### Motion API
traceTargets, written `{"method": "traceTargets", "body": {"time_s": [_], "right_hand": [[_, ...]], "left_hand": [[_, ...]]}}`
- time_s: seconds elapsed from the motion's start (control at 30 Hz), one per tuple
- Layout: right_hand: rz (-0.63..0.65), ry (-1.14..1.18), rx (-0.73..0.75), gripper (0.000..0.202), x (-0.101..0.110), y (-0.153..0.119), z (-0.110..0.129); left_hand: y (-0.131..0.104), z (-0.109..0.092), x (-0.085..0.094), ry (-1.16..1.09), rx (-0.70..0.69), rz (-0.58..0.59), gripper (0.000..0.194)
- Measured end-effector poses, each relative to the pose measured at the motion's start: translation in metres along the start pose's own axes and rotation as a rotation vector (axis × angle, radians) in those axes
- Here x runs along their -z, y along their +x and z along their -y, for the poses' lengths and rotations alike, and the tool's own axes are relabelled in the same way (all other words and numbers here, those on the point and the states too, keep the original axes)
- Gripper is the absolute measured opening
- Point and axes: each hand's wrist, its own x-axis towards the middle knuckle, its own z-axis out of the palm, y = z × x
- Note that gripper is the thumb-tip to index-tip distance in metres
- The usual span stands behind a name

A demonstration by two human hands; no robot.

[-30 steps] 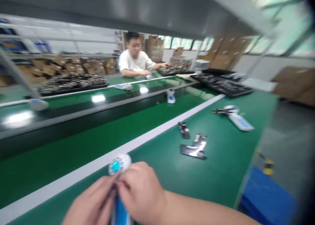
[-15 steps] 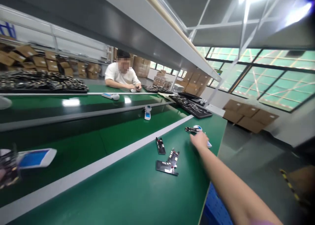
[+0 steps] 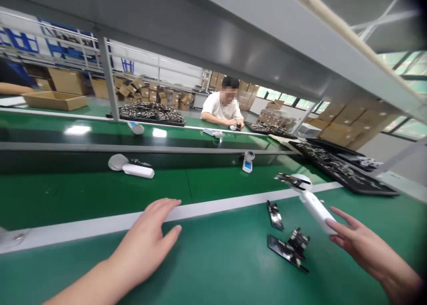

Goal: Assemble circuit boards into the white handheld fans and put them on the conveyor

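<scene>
Now the left hand is free and the right hand has a device

In the head view, the only one, the clearest change is at the right: half a second ago this hand reached over the device as it lay on the counter; now its grip is narrow, fingertips closed on the handle's end. The handle shows plain white, where its blue panel faced up a second ago, so it seems to have been turned over. Its round head points away, overlapping the white strip in view, with a black board across it. Whether it is fully lifted, I cannot tell.

A second ago both hands were on one piece; now the left grip is wide, thumb apart from the fingers, nothing visible in it. Beyond it a second device lies on the belt; whether that is the same piece is unclear. I read this as a changeover from one piece to another.

The loose boards remain on the counter, near the device but apart from it.
</scene>
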Motion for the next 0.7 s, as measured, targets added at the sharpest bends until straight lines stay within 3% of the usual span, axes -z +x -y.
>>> {"method": "traceTargets", "body": {"time_s": [0.1, 0.17, 0.23, 0.33, 0.4, 0.53, 0.6, 0.7], "right_hand": [[0.359, 0.205, -0.066, 0.061, -0.051, -0.066, 0.014], [0.399, 0.272, 0.04, 0.069, -0.092, -0.116, 0.025], [0.398, 0.193, 0.106, 0.059, -0.13, -0.158, 0.034], [0.361, -0.091, 0.211, 0.055, -0.168, -0.198, 0.032], [0.343, -0.246, 0.321, 0.058, -0.179, -0.21, 0.023], [0.406, -0.37, 0.456, 0.075, -0.182, -0.22, 0.008], [0.533, -0.342, 0.351, 0.081, -0.181, -0.22, 0.013], [0.617, -0.159, 0.115, 0.051, -0.182, -0.212, 0.032]], "left_hand": [[-0.014, -0.007, -0.005, -0.086, -0.011, 0.056, 0.056], [-0.023, -0.008, -0.013, -0.185, 0.035, 0.088, 0.082], [-0.03, -0.009, -0.023, -0.355, 0.062, 0.163, 0.104], [-0.038, -0.015, -0.04, -0.664, 0.121, 0.275, 0.093], [-0.041, -0.021, -0.045, -0.687, 0.205, 0.292, 0.074], [-0.036, -0.031, -0.033, -0.353, 0.328, 0.302, 0.051], [-0.031, -0.032, -0.023, -0.261, 0.336, 0.338, 0.038], [-0.026, -0.031, -0.015, -0.22, 0.29, 0.354, 0.03]]}}
